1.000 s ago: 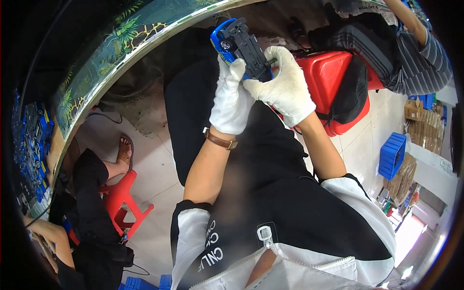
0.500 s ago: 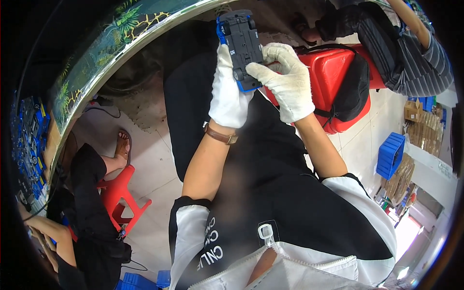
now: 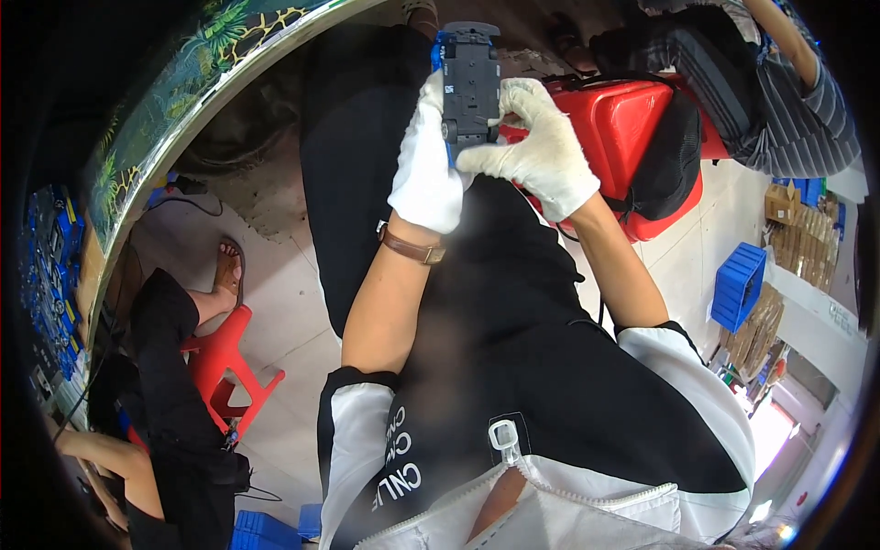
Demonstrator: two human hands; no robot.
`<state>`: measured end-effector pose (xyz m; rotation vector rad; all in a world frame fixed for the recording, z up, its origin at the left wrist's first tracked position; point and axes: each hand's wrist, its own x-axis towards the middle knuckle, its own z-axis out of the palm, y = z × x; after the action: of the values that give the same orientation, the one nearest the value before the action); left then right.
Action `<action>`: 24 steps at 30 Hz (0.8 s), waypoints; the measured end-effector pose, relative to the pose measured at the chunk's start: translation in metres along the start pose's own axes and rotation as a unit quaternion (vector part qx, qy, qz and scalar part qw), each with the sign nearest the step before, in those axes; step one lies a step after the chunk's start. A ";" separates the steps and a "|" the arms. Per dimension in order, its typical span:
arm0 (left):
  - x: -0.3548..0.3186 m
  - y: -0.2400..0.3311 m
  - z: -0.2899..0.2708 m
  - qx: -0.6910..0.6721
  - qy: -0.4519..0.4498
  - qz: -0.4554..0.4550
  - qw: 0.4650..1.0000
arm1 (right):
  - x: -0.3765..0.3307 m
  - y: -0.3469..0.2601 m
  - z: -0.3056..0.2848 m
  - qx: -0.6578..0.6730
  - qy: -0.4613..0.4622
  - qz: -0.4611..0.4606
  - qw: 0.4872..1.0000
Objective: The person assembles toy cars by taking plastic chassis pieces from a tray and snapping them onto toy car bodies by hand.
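Near the top centre, a toy car (image 3: 472, 87) is held with its dark grey underside showing. A strip of its blue body shows along the left edge. My left hand (image 3: 429, 174), in a white glove, is closed round the car's left side, its fingers mostly hidden behind it. My right hand (image 3: 545, 156), in a cream glove, grips the car's near right part. Its bent fingers touch the right edge near a wheel, and the thumb lies across the near end.
Red plastic seats (image 3: 616, 124) with a black bag (image 3: 667, 165) stand to the right, near a seated person (image 3: 788, 119). At left are a curved table edge (image 3: 174, 156), blue toy cars (image 3: 57, 247), a red stool (image 3: 229, 362) and another person's leg (image 3: 165, 321). A blue crate (image 3: 739, 286) lies far right.
The toy car has moved a little right and turned more upright. My right thumb has slid off the underside to the car's near end.
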<state>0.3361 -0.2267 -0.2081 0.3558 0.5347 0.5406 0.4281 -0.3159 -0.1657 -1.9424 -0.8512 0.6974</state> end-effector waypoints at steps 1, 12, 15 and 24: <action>0.005 0.002 0.000 -0.030 0.008 -0.056 0.998 | 0.002 0.004 -0.004 0.033 -0.024 0.009 0.999; -0.001 0.000 -0.002 0.052 -0.014 -0.027 0.998 | -0.002 0.014 -0.008 0.181 -0.069 0.077 0.978; -0.007 0.006 0.006 0.077 -0.016 -0.058 0.995 | -0.001 0.018 -0.011 0.226 -0.077 0.098 0.966; -0.003 0.004 0.000 0.073 -0.009 -0.048 0.996 | -0.004 0.019 -0.005 0.249 -0.060 0.147 0.955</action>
<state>0.3318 -0.2253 -0.2051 0.4704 0.5726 0.4055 0.4349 -0.3289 -0.1799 -1.5875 -0.3991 1.0995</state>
